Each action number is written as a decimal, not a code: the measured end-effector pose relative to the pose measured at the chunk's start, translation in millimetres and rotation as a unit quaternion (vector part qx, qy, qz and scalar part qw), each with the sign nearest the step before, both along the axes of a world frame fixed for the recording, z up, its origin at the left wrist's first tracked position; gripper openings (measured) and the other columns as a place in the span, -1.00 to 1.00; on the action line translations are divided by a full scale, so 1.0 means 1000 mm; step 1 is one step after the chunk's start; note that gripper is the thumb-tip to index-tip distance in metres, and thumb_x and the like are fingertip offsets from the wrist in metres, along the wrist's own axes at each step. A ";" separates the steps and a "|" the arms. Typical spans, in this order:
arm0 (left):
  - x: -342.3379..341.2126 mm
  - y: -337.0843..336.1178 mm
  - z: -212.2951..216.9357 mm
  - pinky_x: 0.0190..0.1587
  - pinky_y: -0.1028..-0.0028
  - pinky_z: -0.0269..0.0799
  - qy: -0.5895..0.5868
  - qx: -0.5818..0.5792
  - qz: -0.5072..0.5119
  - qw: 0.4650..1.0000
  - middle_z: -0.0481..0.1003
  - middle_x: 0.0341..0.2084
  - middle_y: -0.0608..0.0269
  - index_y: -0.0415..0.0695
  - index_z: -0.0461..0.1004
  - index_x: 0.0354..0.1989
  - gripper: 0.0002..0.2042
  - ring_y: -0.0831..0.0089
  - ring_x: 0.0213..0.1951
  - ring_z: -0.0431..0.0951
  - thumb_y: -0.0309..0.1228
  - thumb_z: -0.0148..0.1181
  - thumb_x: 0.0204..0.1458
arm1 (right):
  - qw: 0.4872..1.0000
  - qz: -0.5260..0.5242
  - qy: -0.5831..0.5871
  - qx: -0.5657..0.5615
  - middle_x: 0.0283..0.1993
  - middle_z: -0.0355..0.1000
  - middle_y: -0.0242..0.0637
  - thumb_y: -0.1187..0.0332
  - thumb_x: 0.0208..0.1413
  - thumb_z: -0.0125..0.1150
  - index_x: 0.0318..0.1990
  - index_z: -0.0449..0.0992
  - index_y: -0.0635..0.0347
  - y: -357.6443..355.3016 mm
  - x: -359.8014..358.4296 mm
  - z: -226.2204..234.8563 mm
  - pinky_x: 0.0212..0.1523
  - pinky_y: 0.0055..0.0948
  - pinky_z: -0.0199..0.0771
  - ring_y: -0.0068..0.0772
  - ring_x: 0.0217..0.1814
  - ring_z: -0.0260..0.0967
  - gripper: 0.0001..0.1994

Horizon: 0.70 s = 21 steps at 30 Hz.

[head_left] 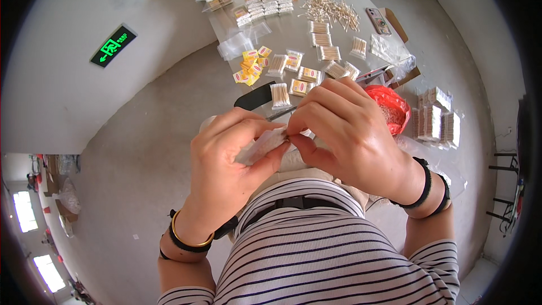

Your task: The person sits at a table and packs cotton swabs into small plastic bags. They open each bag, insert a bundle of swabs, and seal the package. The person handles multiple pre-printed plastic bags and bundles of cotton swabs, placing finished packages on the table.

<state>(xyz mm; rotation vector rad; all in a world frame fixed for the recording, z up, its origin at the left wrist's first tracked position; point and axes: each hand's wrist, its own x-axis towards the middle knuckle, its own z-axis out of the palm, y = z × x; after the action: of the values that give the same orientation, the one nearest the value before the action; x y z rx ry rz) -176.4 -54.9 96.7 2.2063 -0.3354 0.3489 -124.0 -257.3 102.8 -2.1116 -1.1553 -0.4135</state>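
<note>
— What have the hands got right now?

— I see both raised close in front of my striped shirt [316,248], meeting at picture centre. My left hand [226,164] has its fingers [248,121] curled shut around a small clear packet [262,146]; thumb under, the rest over the top. My right hand [350,135] comes in from 3 o'clock, and its fingers [302,141] are pinched closed on the packet's right end, thumb and forefinger tips together.

— Where does the packet sit, then?

— Between the two hands, held off the surface [293,39], tilted a little up to the right. I cannot tell what is inside it.

— And around it?

— At 12 o'clock the surface carries small packs of swabs [279,95] in rows, with a loose heap of swabs [330,8] beyond them. Yellow labels [249,68] lie at 11 o'clock. A black flat piece [254,97] lies just above my left hand. A red bag [389,107] sits at 2 o'clock, touching nothing I hold, and stacked bundles [433,120] lie further out at 3 o'clock. A phone [377,21] rests near the far right edge.
</note>
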 end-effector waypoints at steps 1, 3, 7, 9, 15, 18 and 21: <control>0.000 0.000 -0.001 -0.27 0.35 0.43 -0.002 -0.001 -0.001 1.000 0.62 -0.37 0.26 -0.14 0.68 -0.30 -0.75 0.26 -0.36 0.56 -0.50 0.54 -0.21 | 1.000 0.003 0.002 0.002 -0.36 0.42 -0.33 0.59 -0.28 0.46 -0.35 0.50 0.17 0.000 0.000 -0.001 -0.26 -0.30 0.39 -0.25 -0.31 0.40 -0.71; 0.000 0.000 -0.001 -0.26 0.35 0.43 -0.002 -0.002 -0.004 1.000 0.62 -0.37 0.27 -0.14 0.69 -0.30 -0.75 0.27 -0.36 0.56 -0.50 0.54 -0.21 | 1.000 0.009 0.006 0.007 -0.37 0.42 -0.33 0.60 -0.29 0.45 -0.35 0.49 0.17 0.001 0.002 -0.003 -0.26 -0.30 0.39 -0.24 -0.31 0.40 -0.70; 0.000 0.001 0.000 -0.22 0.35 0.45 0.004 -0.006 -0.011 1.000 0.60 -0.35 0.28 -0.13 0.68 -0.27 -0.74 0.30 -0.34 0.55 -0.52 0.53 -0.20 | 1.000 0.014 -0.010 0.017 -0.37 0.43 -0.34 0.61 -0.30 0.45 -0.35 0.49 0.17 0.000 0.002 -0.006 -0.28 -0.31 0.39 -0.25 -0.33 0.40 -0.69; 0.001 0.001 0.002 -0.19 0.35 0.46 0.005 -0.020 -0.014 1.000 0.59 -0.35 0.28 -0.13 0.68 -0.24 -0.73 0.32 -0.32 0.55 -0.55 0.51 -0.20 | 0.999 0.013 -0.018 0.029 -0.36 0.43 -0.33 0.61 -0.30 0.45 -0.35 0.49 0.17 -0.001 0.001 -0.006 -0.29 -0.31 0.39 -0.25 -0.34 0.40 -0.69; 0.002 0.002 0.001 -0.16 0.40 0.47 -0.016 -0.030 -0.031 0.999 0.56 -0.30 0.25 -0.11 0.67 -0.19 -0.67 0.35 -0.23 0.55 -0.65 0.45 -0.19 | 0.999 0.010 -0.039 0.035 -0.34 0.47 -0.36 0.59 -0.29 0.48 -0.31 0.51 0.17 -0.002 0.001 -0.004 -0.29 -0.33 0.39 -0.26 -0.31 0.43 -0.68; 0.002 0.006 -0.001 -0.14 0.42 0.47 -0.018 -0.064 -0.035 0.997 0.56 -0.23 0.22 -0.13 0.67 -0.19 -0.68 0.37 -0.18 0.55 -0.67 0.44 -0.17 | 0.999 0.014 0.014 0.025 -0.20 0.53 -0.29 0.56 -0.23 0.50 -0.16 0.54 0.20 -0.011 0.000 0.004 -0.17 -0.28 0.48 -0.20 -0.17 0.50 -0.61; 0.001 0.011 -0.001 -0.10 0.42 0.48 -0.004 -0.128 -0.060 0.990 0.56 -0.18 0.21 -0.15 0.66 -0.18 -0.70 0.39 -0.15 0.55 -0.67 0.46 -0.14 | 0.994 -0.007 0.098 0.041 0.01 0.54 -0.17 0.49 -0.12 0.53 0.05 0.52 0.26 -0.022 0.000 0.004 0.00 -0.21 0.53 -0.11 0.03 0.52 -0.49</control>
<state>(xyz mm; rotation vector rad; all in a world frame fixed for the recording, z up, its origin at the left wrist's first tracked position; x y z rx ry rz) -175.4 -43.4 95.9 1.9236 -0.4029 0.3166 -124.2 -279.5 107.2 -2.0392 -0.9942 -0.2479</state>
